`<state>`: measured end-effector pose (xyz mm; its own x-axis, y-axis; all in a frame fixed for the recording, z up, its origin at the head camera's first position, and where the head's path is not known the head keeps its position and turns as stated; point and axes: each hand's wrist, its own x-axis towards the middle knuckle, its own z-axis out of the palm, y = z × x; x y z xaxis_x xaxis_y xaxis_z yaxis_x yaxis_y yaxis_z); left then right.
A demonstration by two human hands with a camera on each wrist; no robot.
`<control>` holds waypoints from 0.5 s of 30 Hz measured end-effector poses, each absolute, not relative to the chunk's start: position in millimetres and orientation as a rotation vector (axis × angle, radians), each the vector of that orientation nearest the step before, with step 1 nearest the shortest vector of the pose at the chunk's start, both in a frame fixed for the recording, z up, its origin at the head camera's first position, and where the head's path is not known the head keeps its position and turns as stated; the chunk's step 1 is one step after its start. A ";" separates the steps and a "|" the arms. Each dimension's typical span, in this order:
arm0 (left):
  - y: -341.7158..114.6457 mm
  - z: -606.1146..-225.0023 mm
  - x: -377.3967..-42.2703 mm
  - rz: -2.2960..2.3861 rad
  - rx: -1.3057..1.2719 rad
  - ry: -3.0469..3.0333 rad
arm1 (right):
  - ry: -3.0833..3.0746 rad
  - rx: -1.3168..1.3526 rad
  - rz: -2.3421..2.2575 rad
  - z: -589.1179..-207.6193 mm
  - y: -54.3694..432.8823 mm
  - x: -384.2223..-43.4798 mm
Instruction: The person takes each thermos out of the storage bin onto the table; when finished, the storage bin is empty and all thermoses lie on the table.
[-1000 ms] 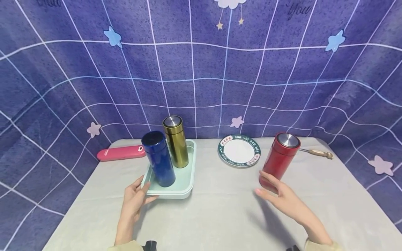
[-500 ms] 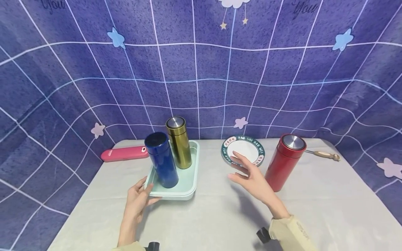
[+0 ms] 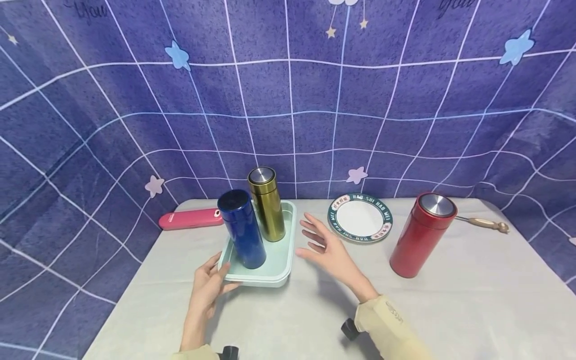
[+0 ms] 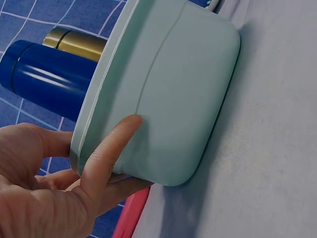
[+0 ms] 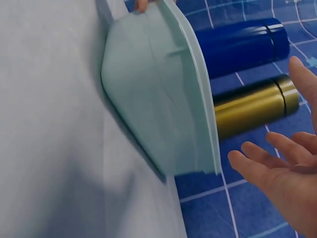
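At the near left corner of a pale green plastic storage box (image 3: 276, 252), my left hand (image 3: 208, 290) grips the corner, with one finger lying along the outer wall (image 4: 168, 104). Inside the box stand a dark blue thermos (image 3: 245, 235) and, behind it, a gold thermos (image 3: 268, 210), both upright. My right hand (image 3: 330, 255) hovers just right of the box, fingers spread and nothing in them. In the right wrist view its fingertips (image 5: 237, 158) point at the box rim, with a gap between. A red thermos (image 3: 420, 240) stands upright on the table farther right.
A white plate (image 3: 360, 218) with a green patterned rim lies at the back middle. Behind the red thermos lies a thin tool with a wooden handle (image 3: 483, 223). A pink oblong case (image 3: 191, 219) sits left of the box. Blue gridded cloth (image 3: 288, 100) hangs behind the table.
My right hand has left the red thermos and moved left, past the plate, to beside the box. The left hand stays at the box corner. The head view has shifted slightly.
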<state>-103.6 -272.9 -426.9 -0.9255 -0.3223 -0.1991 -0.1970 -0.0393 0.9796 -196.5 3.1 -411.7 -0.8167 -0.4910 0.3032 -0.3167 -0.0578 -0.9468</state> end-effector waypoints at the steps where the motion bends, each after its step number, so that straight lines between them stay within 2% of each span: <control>1: -272.8 -427.4 -103.3 -2.127 0.575 -2.111 | 2.056 -0.894 -2.006 -411.7 -1.5 -196.8; 15: -272.1 -427.7 -107.9 -2.133 0.564 -2.093 | 2.074 -0.960 -1.944 -410.4 -54.2 -205.5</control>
<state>-107.9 -272.1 -427.7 -0.9264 -0.3249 -0.1905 -0.1843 -0.0500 0.9816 -205.5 -54.2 -410.4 -0.7864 -0.5315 0.3149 -0.3486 -0.0391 -0.9365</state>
